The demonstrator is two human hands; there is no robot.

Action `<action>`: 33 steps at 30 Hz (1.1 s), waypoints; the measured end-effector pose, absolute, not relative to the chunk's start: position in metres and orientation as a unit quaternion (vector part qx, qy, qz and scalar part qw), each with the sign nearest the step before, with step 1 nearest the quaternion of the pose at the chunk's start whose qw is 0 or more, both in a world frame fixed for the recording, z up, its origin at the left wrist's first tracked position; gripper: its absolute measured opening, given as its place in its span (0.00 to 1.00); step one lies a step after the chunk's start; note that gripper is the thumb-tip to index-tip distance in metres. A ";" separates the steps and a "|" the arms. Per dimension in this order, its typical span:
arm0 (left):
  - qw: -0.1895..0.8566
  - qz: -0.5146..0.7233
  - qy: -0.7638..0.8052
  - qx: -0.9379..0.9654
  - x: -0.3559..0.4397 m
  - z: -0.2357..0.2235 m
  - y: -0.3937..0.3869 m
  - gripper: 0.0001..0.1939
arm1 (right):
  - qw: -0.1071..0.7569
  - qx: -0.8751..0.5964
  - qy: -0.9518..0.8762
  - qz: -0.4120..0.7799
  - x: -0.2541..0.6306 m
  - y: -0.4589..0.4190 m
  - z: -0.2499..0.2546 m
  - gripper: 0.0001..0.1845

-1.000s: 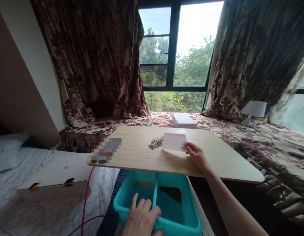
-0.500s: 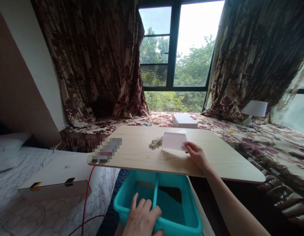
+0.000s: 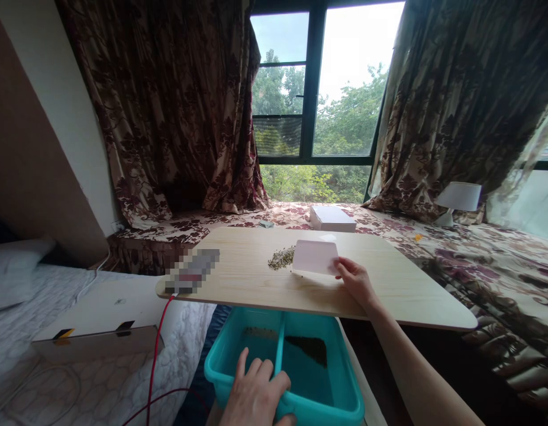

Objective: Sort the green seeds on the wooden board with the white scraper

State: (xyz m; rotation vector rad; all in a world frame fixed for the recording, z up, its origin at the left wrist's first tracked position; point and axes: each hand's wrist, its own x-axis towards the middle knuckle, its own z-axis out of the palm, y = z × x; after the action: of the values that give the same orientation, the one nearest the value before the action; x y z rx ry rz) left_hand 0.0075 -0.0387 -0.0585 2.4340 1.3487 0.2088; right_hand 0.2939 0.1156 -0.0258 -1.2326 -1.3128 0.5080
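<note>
In my right hand (image 3: 353, 277) is a thin, pale rectangular plastic sheet (image 3: 315, 257), pinched at its right corner between thumb and fingers. It is held over the light wood board (image 3: 380, 290). A small pile of mixed green and whitish grains (image 3: 280, 258) lies against the left edge of the sheet. Below the board's near edge is a teal two-compartment bin (image 3: 318, 390), with dark grains (image 3: 316, 349) in its right compartment and a few lighter grains (image 3: 260, 333) in the left. My left hand (image 3: 258, 390) grips the bin's near rim, fingers hanging over the left compartment.
A blurred-out device (image 3: 193, 272) with a red cable (image 3: 155, 355) lies at the board's left end. A white box (image 3: 332, 218) and a lamp (image 3: 458, 198) stand on the floral window ledge. At left, a flat white carton (image 3: 100, 313) rests on the bed.
The plastic sheet in my right hand has shifted very slightly right, beside the grains. My left hand keeps its place on the bin.
</note>
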 end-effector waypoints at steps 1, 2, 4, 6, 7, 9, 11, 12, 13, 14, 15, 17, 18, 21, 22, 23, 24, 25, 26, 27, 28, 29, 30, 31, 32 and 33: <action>0.176 0.076 0.475 0.859 0.007 -0.059 -0.039 0.08 | 0.591 -0.531 -0.568 0.216 0.294 0.115 -0.026 0.19; 0.177 0.077 0.476 0.858 0.007 -0.059 -0.039 0.08 | 0.590 -0.533 -0.568 0.213 0.294 0.115 -0.026 0.19; 0.178 0.078 0.477 0.857 0.007 -0.058 -0.040 0.08 | 0.595 -0.536 -0.561 0.210 0.294 0.115 -0.026 0.20; 0.178 0.075 0.478 0.857 0.007 -0.056 -0.040 0.08 | 0.603 -0.533 -0.553 0.213 0.293 0.115 -0.026 0.20; 0.178 0.073 0.478 0.857 0.008 -0.055 -0.040 0.08 | 0.604 -0.530 -0.554 0.218 0.293 0.115 -0.026 0.21; 0.179 0.070 0.480 0.856 0.008 -0.054 -0.040 0.08 | 0.599 -0.522 -0.562 0.228 0.292 0.114 -0.025 0.21; 0.179 0.068 0.481 0.856 0.008 -0.054 -0.040 0.08 | 0.591 -0.521 -0.571 0.231 0.291 0.114 -0.025 0.20; 0.177 0.068 0.480 0.856 0.008 -0.055 -0.040 0.08 | 0.590 -0.523 -0.571 0.229 0.292 0.114 -0.025 0.20; 0.175 0.068 0.479 0.858 0.008 -0.056 -0.040 0.09 | 0.592 -0.528 -0.567 0.224 0.292 0.114 -0.025 0.21; 0.172 0.067 0.477 0.859 0.009 -0.057 -0.040 0.09 | 0.597 -0.532 -0.559 0.219 0.292 0.114 -0.026 0.21; 0.170 0.066 0.476 0.860 0.009 -0.057 -0.040 0.09 | 0.605 -0.536 -0.549 0.215 0.293 0.115 -0.026 0.21; 0.166 0.064 0.477 0.861 0.009 -0.057 -0.040 0.09 | 0.621 -0.539 -0.530 0.210 0.295 0.115 -0.026 0.21; 0.166 0.063 0.478 0.860 0.009 -0.056 -0.040 0.09 | 0.626 -0.538 -0.524 0.210 0.295 0.115 -0.026 0.21; 0.165 0.060 0.481 0.859 0.010 -0.054 -0.041 0.09 | 0.626 -0.536 -0.525 0.212 0.296 0.115 -0.026 0.21; 0.165 0.060 0.481 0.859 0.010 -0.054 -0.041 0.09 | 0.623 -0.538 -0.527 0.212 0.296 0.115 -0.026 0.21; 0.165 0.062 0.480 0.859 0.009 -0.054 -0.041 0.09 | 0.620 -0.540 -0.529 0.211 0.296 0.115 -0.026 0.22; 0.165 0.064 0.480 0.859 0.009 -0.054 -0.041 0.09 | 0.616 -0.543 -0.531 0.210 0.295 0.115 -0.027 0.22; 0.166 0.066 0.479 0.859 0.009 -0.055 -0.040 0.09 | 0.613 -0.546 -0.532 0.208 0.295 0.116 -0.027 0.21; 0.167 0.068 0.478 0.860 0.009 -0.055 -0.040 0.09 | 0.610 -0.548 -0.533 0.206 0.295 0.116 -0.027 0.21; 0.168 0.069 0.478 0.860 0.009 -0.055 -0.040 0.08 | 0.607 -0.551 -0.534 0.206 0.295 0.116 -0.027 0.21; 0.168 0.069 0.478 0.859 0.009 -0.054 -0.040 0.08 | 0.605 -0.554 -0.533 0.206 0.295 0.116 -0.027 0.20; 0.168 0.067 0.479 0.859 0.009 -0.054 -0.040 0.08 | 0.604 -0.556 -0.532 0.207 0.295 0.115 -0.027 0.20; 0.168 0.064 0.480 0.859 0.010 -0.053 -0.040 0.08 | 0.604 -0.557 -0.530 0.209 0.295 0.115 -0.027 0.20; 0.167 0.060 0.481 0.859 0.010 -0.052 -0.040 0.09 | 0.605 -0.557 -0.528 0.211 0.295 0.115 -0.026 0.19; 0.166 0.057 0.481 0.859 0.010 -0.052 -0.040 0.09 | 0.608 -0.557 -0.525 0.213 0.295 0.115 -0.026 0.19; 0.165 0.055 0.483 0.858 0.011 -0.051 -0.041 0.09 | 0.610 -0.556 -0.522 0.214 0.294 0.114 -0.025 0.19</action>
State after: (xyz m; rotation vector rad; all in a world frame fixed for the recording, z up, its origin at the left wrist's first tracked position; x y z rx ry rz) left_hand 0.0106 -0.0406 -0.0514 2.4454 1.3751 0.1579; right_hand 0.2944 0.1144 -0.0250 -1.2850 -1.2059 0.4942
